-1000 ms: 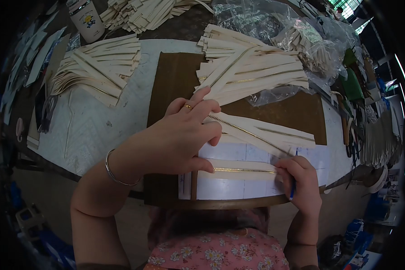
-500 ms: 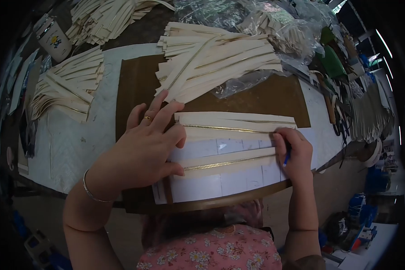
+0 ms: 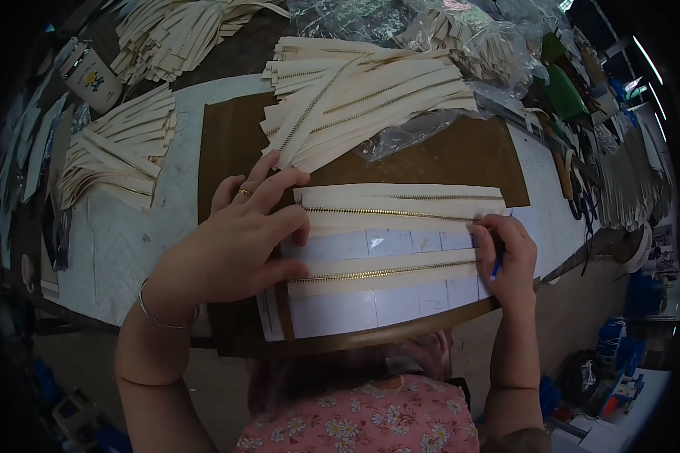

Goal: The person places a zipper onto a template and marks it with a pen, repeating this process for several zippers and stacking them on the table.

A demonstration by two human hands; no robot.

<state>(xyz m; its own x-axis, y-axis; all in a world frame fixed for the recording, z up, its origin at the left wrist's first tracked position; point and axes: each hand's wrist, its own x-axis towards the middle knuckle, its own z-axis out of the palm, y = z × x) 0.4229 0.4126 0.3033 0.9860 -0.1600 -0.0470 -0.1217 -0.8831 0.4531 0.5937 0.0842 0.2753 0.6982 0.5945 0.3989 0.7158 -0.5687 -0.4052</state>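
My left hand [image 3: 253, 234] lies with fingers spread at the left ends of two cream zipper strips with gold teeth. Its index finger is at the upper zipper strip [image 3: 400, 214], and its thumb rests by the left end of the lower zipper strip [image 3: 378, 273]. My right hand [image 3: 512, 253] is closed around a blue pen [image 3: 496, 269], most of which the fingers hide. Its fingertips are at the right end of the upper strip. Both strips lie over a white sheet with drawn lines [image 3: 400, 304].
A brown board [image 3: 230, 151] lies under the sheet. Behind it is a pile of cream zipper strips [image 3: 363, 98] with clear plastic [image 3: 408, 136]. Another bundle [image 3: 117, 151] and a mug [image 3: 94, 79] are at left. Scissors and tools [image 3: 563, 170] lie at right.
The whole view has shifted slightly. My left thumb has moved up a little, uncovering more of the lower strip's left end. The right hand still holds the pen at the right ends.
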